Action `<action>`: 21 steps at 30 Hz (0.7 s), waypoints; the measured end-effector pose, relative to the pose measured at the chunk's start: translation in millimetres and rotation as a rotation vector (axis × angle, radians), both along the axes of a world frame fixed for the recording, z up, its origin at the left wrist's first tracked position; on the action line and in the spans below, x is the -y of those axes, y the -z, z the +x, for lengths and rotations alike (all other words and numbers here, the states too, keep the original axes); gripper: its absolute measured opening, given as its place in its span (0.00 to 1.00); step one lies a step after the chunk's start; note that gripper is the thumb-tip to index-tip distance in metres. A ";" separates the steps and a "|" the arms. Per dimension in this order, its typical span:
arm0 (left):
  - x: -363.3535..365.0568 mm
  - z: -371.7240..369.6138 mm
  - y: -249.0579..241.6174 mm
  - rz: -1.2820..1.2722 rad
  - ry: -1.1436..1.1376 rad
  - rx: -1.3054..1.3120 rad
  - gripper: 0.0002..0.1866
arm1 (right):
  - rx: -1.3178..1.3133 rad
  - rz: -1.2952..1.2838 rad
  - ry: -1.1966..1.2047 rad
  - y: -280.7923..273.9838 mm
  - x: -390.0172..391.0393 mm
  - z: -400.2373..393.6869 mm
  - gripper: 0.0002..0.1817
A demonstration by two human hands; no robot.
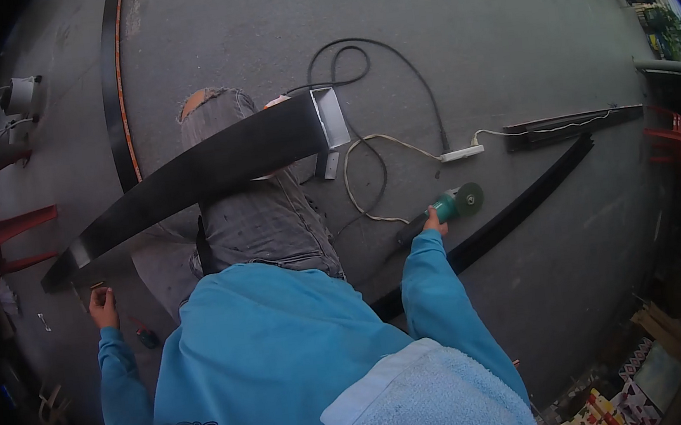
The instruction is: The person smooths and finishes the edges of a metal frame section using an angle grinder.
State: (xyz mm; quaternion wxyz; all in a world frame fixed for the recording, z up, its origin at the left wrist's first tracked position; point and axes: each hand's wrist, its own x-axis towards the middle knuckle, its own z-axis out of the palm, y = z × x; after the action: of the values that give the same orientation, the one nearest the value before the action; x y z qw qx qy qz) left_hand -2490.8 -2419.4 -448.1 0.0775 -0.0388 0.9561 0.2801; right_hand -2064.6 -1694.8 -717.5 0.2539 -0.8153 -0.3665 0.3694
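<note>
A long black rectangular metal tube point(250, 143) lies across my thighs, its bright cut end point(332, 118) facing right. The tube's far left end reaches down near the floor. My right hand point(435, 223) is closed around the body of a green angle grinder point(444, 206), whose disc point(469, 199) faces up, beside my right side. Low on the left, below the tube's left end, my left hand point(103, 309) has its fingers pinched together. A small brownish thing shows at the fingertips, too small to name. A red and black tool point(147, 336) lies on the floor near that hand.
A white power strip point(462, 153) with looping black cable point(417, 72) lies on the grey floor. Black metal strips point(514, 202) stretch out to the right, and another long bar point(114, 95) runs along the upper left. Red plastic chairs point(22, 225) stand at the left.
</note>
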 end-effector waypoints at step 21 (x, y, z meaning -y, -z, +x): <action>-126.9 -116.2 70.5 1.359 -1.360 -0.026 0.52 | -0.129 0.948 -2.508 -423.6 176.1 -448.4 0.33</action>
State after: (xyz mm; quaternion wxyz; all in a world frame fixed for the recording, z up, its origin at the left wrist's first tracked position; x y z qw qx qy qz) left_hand -2607.0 -2292.5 -518.6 -0.1064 -0.5287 0.3634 0.7597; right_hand -2513.0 -1870.9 -294.0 0.0188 0.2534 -0.9402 0.2268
